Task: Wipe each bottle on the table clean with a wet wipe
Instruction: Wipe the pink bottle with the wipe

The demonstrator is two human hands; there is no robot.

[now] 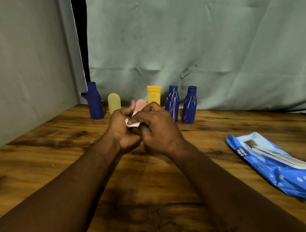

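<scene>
Wrinkled grey-green cloth (198, 43) is hanging behind a wooden table (45, 155), and five bottles are standing in a row along its far edge: a tall blue bottle (94, 100), a pale yellow bottle (114, 102), a yellow bottle (154, 95), a middle blue bottle (172, 102) and a right blue bottle (189, 105). Both hands are working together above the table, in front of this row. The left hand (121, 127) is curling its fingers round the lower part of a pink bottle (140, 105), whose top is showing above the knuckles. The right hand (158, 131) is pinching a white wet wipe (132, 123) against that bottle. Most of the bottle is hidden by the fingers, so the wiped area cannot be judged. An opened blue wipe pack (273, 163) is lying well apart on the right. Risks from here: a wet surface is likely making the small bottle slippery, and a loose grip could be letting it drop; the hands are working close to the row, so a wide stroke could be tipping the nearest standing bottles; the open pack could be drying out.
</scene>
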